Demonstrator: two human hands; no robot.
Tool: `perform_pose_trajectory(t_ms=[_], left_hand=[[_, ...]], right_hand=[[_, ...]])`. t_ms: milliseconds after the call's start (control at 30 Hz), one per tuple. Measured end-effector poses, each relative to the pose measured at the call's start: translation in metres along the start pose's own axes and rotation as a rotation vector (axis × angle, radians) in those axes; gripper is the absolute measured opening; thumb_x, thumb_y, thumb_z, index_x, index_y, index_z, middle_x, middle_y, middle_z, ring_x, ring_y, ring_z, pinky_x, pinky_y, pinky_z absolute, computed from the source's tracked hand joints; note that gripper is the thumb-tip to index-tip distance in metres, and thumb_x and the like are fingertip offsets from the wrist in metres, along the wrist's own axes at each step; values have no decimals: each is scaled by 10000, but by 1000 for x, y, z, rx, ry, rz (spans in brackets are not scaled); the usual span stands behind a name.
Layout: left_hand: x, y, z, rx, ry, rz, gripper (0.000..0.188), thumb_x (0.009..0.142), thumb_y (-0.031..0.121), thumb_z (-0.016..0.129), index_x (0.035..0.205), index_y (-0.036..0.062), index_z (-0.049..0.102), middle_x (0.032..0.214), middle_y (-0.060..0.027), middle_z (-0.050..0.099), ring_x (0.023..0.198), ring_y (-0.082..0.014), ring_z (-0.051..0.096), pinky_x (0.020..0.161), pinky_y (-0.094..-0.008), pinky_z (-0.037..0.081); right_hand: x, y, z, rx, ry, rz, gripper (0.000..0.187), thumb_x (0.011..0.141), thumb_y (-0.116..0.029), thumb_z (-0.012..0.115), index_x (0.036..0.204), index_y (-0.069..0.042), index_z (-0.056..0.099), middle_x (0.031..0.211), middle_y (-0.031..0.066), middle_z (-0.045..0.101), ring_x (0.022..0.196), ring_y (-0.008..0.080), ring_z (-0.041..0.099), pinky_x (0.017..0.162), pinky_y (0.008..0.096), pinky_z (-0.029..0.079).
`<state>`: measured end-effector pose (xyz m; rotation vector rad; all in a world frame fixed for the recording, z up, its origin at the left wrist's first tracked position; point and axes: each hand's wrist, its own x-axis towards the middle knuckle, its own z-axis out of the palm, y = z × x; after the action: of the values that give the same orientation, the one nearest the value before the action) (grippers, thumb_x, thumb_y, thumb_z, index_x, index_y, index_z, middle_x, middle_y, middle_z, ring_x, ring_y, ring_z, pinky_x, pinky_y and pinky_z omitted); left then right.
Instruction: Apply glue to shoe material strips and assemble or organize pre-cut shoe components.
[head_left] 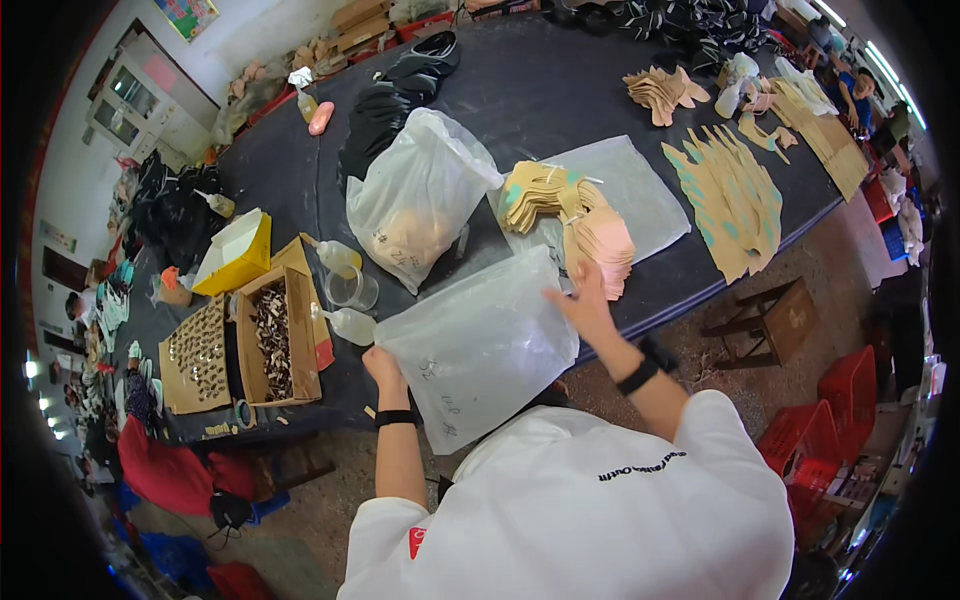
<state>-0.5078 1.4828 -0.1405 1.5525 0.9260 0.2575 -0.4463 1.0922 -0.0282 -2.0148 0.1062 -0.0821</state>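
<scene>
A flat translucent plastic bag [480,345] with handwritten marks hangs over the table's near edge in front of me. My left hand [382,370] is closed on its left edge. Beyond the bag's right edge, my right hand [590,305] has thumb and fingers apart. Its thumb lies over the bag, and its fingertips reach the lower end of a stack of tan cut pieces [600,245]. White ties cross that stack, which rests partly on another clear plastic sheet or bag [640,185]. A fuller plastic bag [420,190] with tan contents stands to the left.
A cardboard box of small dark parts [300,340], a board of small pieces [197,360], a yellow box [235,255] and squeeze bottles [350,325] stand left. More tan pieces [730,200] lie right. A wooden stool [775,325] and red crates [825,420] stand beyond the table edge.
</scene>
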Motion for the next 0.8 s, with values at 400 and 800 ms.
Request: perform_pose_trajectory(t_ms=[400, 800], left_hand=[[-4, 9, 15, -962, 96, -389, 307, 992, 197, 358, 1006, -46, 544, 1089, -155, 581, 998, -246, 577, 870, -390, 473], [-84, 68, 25, -866, -628, -23, 726, 914, 610, 356, 1288, -11, 380, 1317, -122, 449, 1203, -239, 433, 1003, -367, 348]], right_hand=[[-32, 68, -123, 451, -237, 363, 174, 862, -206, 629, 842, -34, 639, 683, -43, 574, 596, 33, 495, 543, 197, 390], [-59, 70, -83, 228, -252, 279, 187, 934, -220, 508, 869, -47, 538, 669, -22, 524, 582, 60, 498, 528, 239, 407]])
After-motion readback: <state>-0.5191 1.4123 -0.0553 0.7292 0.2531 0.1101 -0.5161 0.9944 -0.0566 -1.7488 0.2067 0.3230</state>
